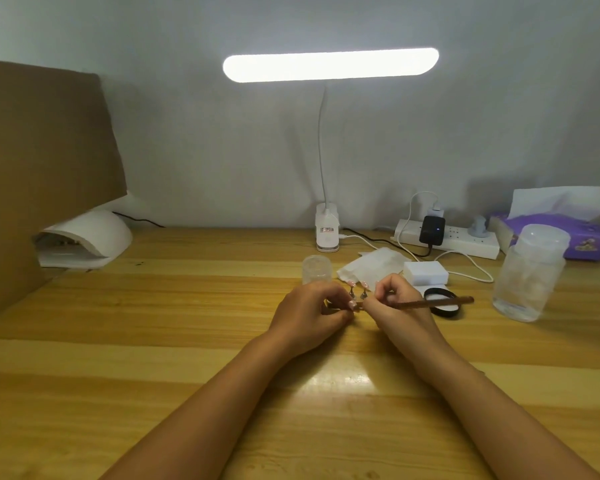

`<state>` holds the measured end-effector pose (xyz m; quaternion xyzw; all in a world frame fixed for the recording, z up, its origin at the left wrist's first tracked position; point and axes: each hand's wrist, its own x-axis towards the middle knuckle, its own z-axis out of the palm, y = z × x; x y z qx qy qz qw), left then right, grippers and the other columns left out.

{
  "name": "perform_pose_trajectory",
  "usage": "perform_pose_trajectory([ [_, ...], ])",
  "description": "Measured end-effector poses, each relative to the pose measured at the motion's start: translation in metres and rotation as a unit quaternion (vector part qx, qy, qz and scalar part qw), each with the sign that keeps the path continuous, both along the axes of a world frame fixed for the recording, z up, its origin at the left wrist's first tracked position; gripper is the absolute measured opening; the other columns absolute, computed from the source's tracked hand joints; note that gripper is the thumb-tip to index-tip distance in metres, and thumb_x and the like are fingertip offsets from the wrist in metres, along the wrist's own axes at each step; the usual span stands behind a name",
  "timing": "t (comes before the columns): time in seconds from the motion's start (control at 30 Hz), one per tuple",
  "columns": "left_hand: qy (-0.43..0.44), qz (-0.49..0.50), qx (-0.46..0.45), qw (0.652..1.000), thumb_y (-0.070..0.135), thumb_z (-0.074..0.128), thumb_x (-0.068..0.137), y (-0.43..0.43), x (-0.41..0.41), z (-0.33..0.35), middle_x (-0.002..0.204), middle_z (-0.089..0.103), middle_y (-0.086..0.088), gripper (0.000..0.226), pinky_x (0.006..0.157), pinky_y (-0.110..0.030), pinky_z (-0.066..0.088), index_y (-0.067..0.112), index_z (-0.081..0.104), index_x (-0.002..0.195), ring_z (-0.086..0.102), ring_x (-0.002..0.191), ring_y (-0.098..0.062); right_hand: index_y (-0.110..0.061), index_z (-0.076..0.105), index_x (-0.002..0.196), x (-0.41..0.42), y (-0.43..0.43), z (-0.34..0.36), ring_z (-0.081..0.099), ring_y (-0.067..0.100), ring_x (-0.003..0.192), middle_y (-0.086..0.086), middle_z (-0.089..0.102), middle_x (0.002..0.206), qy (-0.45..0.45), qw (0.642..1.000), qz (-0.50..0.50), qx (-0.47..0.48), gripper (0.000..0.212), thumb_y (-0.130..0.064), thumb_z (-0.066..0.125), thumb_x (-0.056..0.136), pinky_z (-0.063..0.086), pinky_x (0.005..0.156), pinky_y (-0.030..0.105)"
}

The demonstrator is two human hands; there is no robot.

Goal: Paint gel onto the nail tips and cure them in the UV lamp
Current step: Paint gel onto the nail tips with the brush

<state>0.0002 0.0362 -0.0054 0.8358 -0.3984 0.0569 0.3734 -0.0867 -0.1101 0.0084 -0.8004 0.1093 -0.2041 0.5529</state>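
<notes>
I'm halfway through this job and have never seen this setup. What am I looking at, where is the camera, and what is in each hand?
There is no machine: a person works with bare hands, and the single picture comes from a camera worn on the head, looking down at a wooden table. The left hand pinches a small holder carrying nail tips. The right hand grips a brown brush, pointed toward them. The white domed UV lamp sits far left. Around lie a lit desk lamp, a power strip, a purple tissue box, a small clear jar and a tall clear jar.
</notes>
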Motion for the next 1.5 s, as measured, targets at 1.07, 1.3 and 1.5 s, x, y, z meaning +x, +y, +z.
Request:
perform_pose_trajectory([
  [1.07,-0.039,0.008,0.002,0.999,0.027,0.074,0.085,0.0015,-0.0077,0.0062,0.091,0.064,0.011,0.007,0.067,-0.026,0.052,0.024,0.071,0.091,0.054,0.073,-0.001,-0.017,0.056,0.087,-0.0013,0.0006,0.0001,0.056,0.008,0.062,-0.001,0.06,0.067,-0.011,1.0,-0.007,-0.002,0.014,-0.023,0.069,0.087,0.047,0.06,0.024],
  [1.3,-0.035,0.004,0.0,0.999,0.029,0.074,0.085,0.0015,-0.009,0.0067,0.092,0.064,0.011,0.007,0.066,-0.027,0.054,0.026,0.072,0.092,0.057,0.076,-0.003,-0.014,0.057,0.087,-0.0012,-0.0015,-0.0002,0.055,0.004,0.062,-0.003,0.058,0.068,-0.035,0.999,-0.036,0.006,0.01,-0.013,0.067,0.088,0.044,0.058,0.02],
  [1.5,-0.036,0.006,0.007,0.999,0.028,0.074,0.085,0.0012,-0.0082,0.0069,0.093,0.063,0.011,0.007,0.068,-0.03,0.055,0.027,0.072,0.092,0.056,0.074,-0.002,-0.017,0.061,0.089,0.0009,0.0003,-0.0015,0.054,0.006,0.059,-0.002,0.057,0.062,-0.027,0.999,-0.02,0.003,0.007,-0.015,0.067,0.088,0.045,0.058,0.019],
])
